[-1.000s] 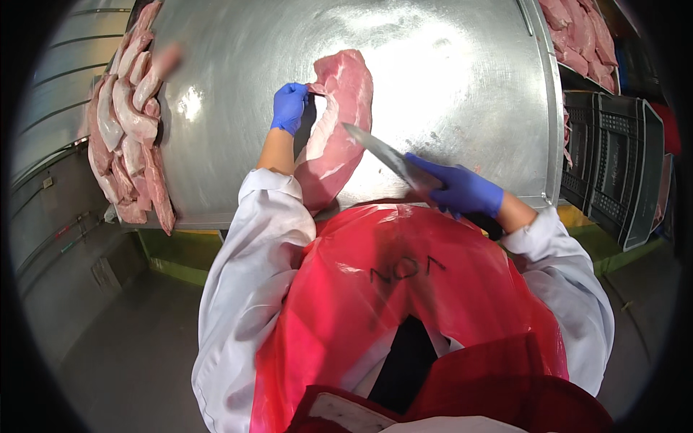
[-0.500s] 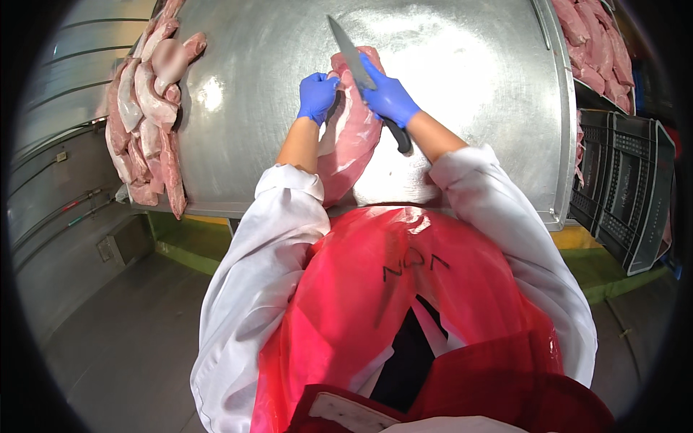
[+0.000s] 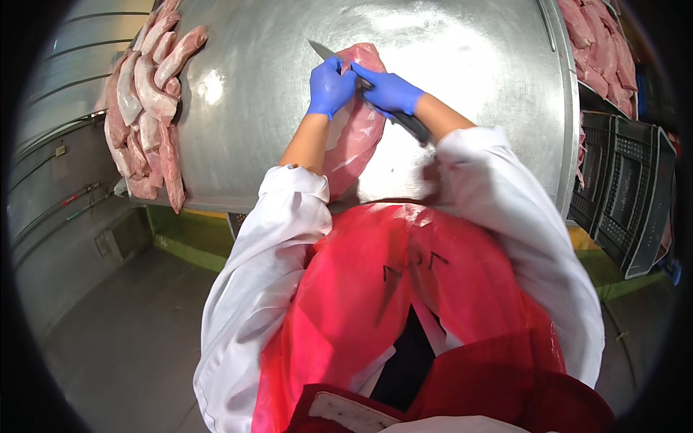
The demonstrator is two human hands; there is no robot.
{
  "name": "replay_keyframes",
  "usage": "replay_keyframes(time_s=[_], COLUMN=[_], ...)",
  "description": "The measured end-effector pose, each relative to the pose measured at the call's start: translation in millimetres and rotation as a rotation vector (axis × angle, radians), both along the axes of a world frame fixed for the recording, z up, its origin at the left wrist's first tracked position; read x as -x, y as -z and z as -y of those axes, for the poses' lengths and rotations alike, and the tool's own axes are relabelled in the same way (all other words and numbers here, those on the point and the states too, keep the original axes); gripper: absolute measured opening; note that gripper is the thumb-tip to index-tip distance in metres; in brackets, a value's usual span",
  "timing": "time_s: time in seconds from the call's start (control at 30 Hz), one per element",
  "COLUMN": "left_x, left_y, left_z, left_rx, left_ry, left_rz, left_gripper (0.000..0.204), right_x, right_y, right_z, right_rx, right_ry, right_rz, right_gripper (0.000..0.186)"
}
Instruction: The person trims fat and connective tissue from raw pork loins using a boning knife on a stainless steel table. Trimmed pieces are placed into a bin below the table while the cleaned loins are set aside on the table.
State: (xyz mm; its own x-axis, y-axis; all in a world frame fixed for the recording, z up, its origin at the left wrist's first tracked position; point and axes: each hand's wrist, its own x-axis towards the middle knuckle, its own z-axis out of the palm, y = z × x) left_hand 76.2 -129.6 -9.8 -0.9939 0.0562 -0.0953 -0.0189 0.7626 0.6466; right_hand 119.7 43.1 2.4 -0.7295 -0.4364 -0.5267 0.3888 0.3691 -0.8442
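A long, pale pink pork loin point(image 3: 361, 141) with streaks of white fat lies lengthwise on the steel table in front of me. My right hand point(image 3: 393, 92), in a blue glove, grips the black-handled knife point(image 3: 413, 128). Its blade slants to the far left across the loin's far part, with the tip sticking out past my left hand point(image 3: 330, 88). That hand, also blue-gloved, is closed at the loin's left edge, close against the blade. Its fingers partly cover the blade and the meat they pinch.
Several long strips of meat point(image 3: 148, 108) are piled along the left edge of the steel table point(image 3: 249, 130). More meat pieces point(image 3: 600, 47) fill a container at the far right. Below it stands a dark plastic crate point(image 3: 621, 187), beside the table's raised right edge.
The knife has swung to a flatter slant, its tip coming lower and further left. My left hand has moved slightly right and away from me, and both hands are closer together.
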Motion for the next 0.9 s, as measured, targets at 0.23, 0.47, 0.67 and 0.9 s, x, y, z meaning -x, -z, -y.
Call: replay_keyframes(time_s=[0.23,0.47,0.67,0.9], left_x=[3.6,26.7,13.5,30.3], left_y=[-10.7,-26.7,-59.2,-44.8], left_z=[-1.3,15.6,-13.8,13.9], left_rx=[-0.216,-0.191,-0.328,-0.232], left_ry=[0.134,0.213,0.418,0.399], left_rz=[0.000,0.033,0.093,0.062], left_gripper=[0.021,0.019,0.027,0.016], right_x=[-19.8,-82.1,-16.9,-99.6], right_y=[-14.3,5.4,20.2,9.8], right_z=[-21.7,-48.5,-1.2,-19.8], right_rx=[0.017,0.151,0.152,0.164], right_ry=[-0.033,-0.058,0.162,0.033], right_rz=[0.068,-0.006,-0.045,-0.018], right_gripper=[0.070,0.077,0.082,0.079])
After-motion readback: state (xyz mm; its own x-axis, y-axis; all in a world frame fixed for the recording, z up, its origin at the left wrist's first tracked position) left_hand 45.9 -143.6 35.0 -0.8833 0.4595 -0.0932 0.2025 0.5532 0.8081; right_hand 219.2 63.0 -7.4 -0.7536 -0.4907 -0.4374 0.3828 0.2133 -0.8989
